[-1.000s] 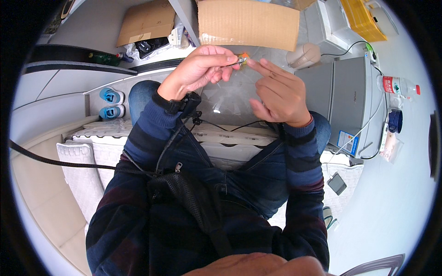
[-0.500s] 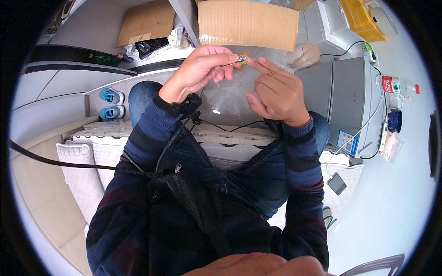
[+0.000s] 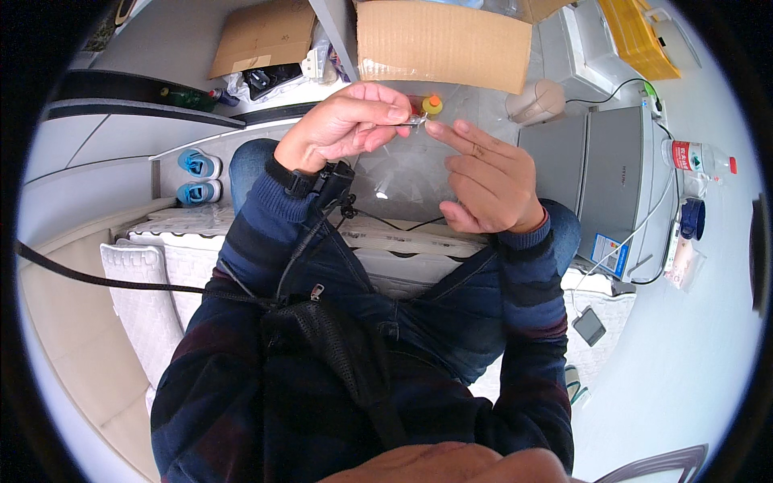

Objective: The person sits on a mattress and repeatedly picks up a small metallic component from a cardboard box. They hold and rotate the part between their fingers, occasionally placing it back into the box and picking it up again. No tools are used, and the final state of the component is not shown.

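Observation:
My left hand (image 3: pixel 345 122) pinches a small, shiny metal nail clipper (image 3: pixel 415 121) between thumb and fingers, its tip pointing right. Just right of that tip is the index fingertip of my right hand (image 3: pixel 493 175). Whether clipper and nail touch is too small to tell. The right hand holds nothing; its index and middle fingers stretch toward the clipper, and the thumb stands apart. Behind the clipper, on the floor, a yellow-topped container (image 3: pixel 432 104) shows in part.
A cardboard box (image 3: pixel 443 44) stands ahead of my hands. To the right are a grey mini fridge (image 3: pixel 616 173) and a water bottle (image 3: pixel 699 156). Blue shoes (image 3: pixel 199 165) sit at left. A black cable (image 3: pixel 121 282) runs to my body. A phone (image 3: pixel 589 325) lies at right.
Both hands have come slightly nearer to me. The left hand has drawn a little left, uncovering more of the yellow-topped container. The clipper stays by the right index fingertip.

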`<action>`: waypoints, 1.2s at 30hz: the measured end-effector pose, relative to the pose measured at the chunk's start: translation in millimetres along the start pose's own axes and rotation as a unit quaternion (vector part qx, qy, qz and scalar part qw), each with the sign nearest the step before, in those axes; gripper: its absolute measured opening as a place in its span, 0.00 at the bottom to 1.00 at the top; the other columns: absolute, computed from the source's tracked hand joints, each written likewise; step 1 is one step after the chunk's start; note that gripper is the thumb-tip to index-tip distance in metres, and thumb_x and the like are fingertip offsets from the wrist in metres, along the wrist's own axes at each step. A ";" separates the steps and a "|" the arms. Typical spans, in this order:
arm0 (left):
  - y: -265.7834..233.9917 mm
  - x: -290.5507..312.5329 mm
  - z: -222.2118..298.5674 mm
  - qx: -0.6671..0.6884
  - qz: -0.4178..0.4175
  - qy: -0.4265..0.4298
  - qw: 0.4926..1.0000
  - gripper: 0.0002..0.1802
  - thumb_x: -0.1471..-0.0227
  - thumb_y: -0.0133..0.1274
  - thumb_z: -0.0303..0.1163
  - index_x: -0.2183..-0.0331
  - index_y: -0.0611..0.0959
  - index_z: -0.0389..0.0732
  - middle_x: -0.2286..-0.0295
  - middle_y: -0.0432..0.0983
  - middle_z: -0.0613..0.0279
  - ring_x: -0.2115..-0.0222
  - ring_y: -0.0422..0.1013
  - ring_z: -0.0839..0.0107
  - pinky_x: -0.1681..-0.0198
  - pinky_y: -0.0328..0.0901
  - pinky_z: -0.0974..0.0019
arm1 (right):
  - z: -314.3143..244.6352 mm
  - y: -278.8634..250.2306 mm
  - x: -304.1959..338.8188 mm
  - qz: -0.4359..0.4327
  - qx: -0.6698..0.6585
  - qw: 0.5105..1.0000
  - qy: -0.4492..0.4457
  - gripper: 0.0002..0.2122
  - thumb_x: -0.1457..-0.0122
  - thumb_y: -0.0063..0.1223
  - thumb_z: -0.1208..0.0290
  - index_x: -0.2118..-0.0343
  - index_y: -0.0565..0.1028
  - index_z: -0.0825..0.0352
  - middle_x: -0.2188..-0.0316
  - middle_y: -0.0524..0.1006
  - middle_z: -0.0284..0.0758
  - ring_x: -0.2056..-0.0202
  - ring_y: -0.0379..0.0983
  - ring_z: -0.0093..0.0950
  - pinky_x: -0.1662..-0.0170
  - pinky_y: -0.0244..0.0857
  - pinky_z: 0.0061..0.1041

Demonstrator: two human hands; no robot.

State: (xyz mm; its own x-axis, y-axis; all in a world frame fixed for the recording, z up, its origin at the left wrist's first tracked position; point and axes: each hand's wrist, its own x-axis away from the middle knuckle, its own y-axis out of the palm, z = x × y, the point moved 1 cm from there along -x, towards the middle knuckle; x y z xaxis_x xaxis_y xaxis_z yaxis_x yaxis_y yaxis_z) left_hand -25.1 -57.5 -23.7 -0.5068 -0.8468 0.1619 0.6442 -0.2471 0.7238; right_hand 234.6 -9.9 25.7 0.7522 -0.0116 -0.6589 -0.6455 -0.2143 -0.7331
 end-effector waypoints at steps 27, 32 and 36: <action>-2.7 -4.4 -11.7 -0.035 0.083 -0.002 0.996 0.11 0.38 0.56 0.27 0.57 0.82 0.29 0.67 0.84 0.53 0.83 0.73 0.78 0.82 0.64 0.77 | -1.6 0.6 2.1 0.000 0.026 1.000 0.000 0.18 0.35 0.52 0.65 0.81 0.72 0.69 0.75 0.77 0.39 0.53 0.84 0.46 0.44 0.76 0.41; 1.5 -3.9 -8.7 -0.057 0.090 -0.026 0.994 0.10 0.39 0.57 0.27 0.59 0.82 0.29 0.69 0.84 0.56 0.85 0.70 0.81 0.85 0.59 0.78 | -2.3 0.0 1.7 -0.013 0.030 0.999 -0.013 0.18 0.35 0.51 0.64 0.81 0.72 0.70 0.75 0.77 0.39 0.54 0.84 0.47 0.44 0.76 0.42; 3.4 -0.6 -5.2 -0.004 0.008 -0.017 1.000 0.09 0.39 0.59 0.29 0.62 0.84 0.31 0.70 0.82 0.58 0.84 0.66 0.83 0.82 0.56 0.79 | -5.8 -0.7 -0.5 0.005 0.021 0.999 -0.025 0.16 0.42 0.61 0.66 0.83 0.71 0.66 0.76 0.76 0.36 0.52 0.84 0.40 0.41 0.75 0.39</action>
State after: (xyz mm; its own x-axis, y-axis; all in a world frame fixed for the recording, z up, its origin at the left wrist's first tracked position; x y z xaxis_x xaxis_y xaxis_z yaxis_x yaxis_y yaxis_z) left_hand -19.7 -60.2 -24.8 -0.5163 -0.8337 0.1959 0.6563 -0.2382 0.7159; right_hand 235.5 -15.4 27.6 0.7393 0.0354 -0.6725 -0.6583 -0.1727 -0.7327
